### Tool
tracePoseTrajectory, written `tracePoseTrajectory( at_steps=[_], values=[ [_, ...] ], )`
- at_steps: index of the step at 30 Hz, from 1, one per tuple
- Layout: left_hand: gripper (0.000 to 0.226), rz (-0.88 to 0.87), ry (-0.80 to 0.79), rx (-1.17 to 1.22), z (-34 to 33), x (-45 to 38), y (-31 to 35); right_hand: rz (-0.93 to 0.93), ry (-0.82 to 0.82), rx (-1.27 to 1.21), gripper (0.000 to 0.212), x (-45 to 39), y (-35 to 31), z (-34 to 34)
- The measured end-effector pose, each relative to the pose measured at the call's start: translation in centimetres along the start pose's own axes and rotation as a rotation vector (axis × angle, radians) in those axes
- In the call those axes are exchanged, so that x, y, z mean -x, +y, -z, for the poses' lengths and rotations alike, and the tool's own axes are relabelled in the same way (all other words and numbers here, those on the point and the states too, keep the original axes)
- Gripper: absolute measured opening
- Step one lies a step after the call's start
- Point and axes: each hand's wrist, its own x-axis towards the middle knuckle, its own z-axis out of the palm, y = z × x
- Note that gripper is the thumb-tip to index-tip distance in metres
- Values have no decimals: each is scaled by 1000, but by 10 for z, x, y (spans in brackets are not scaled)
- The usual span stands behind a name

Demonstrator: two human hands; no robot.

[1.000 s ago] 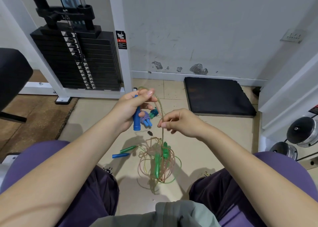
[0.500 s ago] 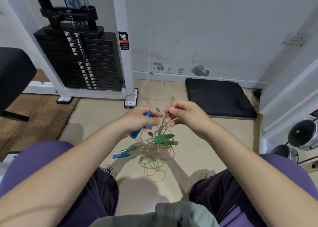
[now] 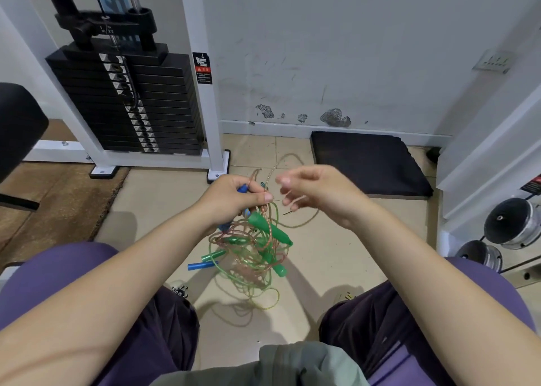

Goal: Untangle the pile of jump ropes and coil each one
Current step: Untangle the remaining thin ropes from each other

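Between the person's knees, above the tiled floor [image 3: 336, 256], the tangle of jump ropes [image 3: 251, 251] hangs from the left hand [image 3: 234, 199]. A second ago that hand was raised with a blue handle upright and the right hand [image 3: 319, 192] pinched a taut pink strand beside it; half a second ago the two hands met over the bundle. Now the left hand is clenched round a blue handle [image 3: 242, 188] and a gathered bunch of cords, while the right hand has drawn off to the right, its fingers loosely curled. A thin pink rope strand [image 3: 304, 221] loops across them, though motion blur makes it impossible to tell whether it is truly pinched or merely draped. The tangle has lifted and bunched closer under the left hand, so a length seems to be working free, yet no rope looks separated or coiled: the task appears to be in its early part.

Counting left to right: on the floor lie one loose blue handle [image 3: 202, 266] and one green handle [image 3: 213, 255] just above it. In the left hand there is one blue handle, perhaps a second below the fist. Within the hanging mass at least three green handles show, the largest [image 3: 270, 229] slanting down to the right. Cords come in green and pink, so at least two ropes, probably three.
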Motion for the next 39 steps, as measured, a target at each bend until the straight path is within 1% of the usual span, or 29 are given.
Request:
tracePoseTrajectory(
  at_steps=[2,3,5,7,11,13,18,20,22,26,29,32,34,35,37,38,39],
  values=[
    [13,25,15,78,1,0,2,-26,-59,128,20,2,5,-8],
    [15,40,12,120,0,0,2,-25,-59,156,17,3,7,-12],
    [23,64,-3,201,0,1,3,-17,-28,178,18,2,10,-18],
    [33,74,-34,271,1,1,3,-10,-9,163,20,2,11,-21],
    [39,74,-106,352,6,1,4,6,20,88,14,1,12,-21],
    [44,62,-115,357,7,2,3,-5,24,48,11,0,12,-21],
    [41,64,-53,301,7,2,6,-2,35,4,2,-1,12,-22],
    [31,88,-11,291,8,1,6,9,31,-7,3,-2,11,-21],
    [19,116,28,220,9,0,5,21,54,-12,7,-2,9,-18],
    [15,95,117,-10,17,-2,4,65,223,-17,9,-4,5,-3],
    [15,75,176,-68,22,-4,2,98,329,-43,8,-6,3,7],
    [15,61,235,-136,25,-7,-2,123,460,-66,12,-9,4,12],
    [15,56,259,-157,25,-7,-4,109,540,-73,13,-12,6,15],
    [15,54,264,-160,25,-7,-5,92,561,-57,18,-12,8,15],
    [15,43,262,-176,25,-6,-7,65,548,-24,32,-14,9,14],
    [15,31,253,-184,25,-4,-6,69,520,-30,34,-15,9,13],
    [16,16,242,-184,25,-2,-6,79,483,-51,31,-14,7,10]
  ],
)
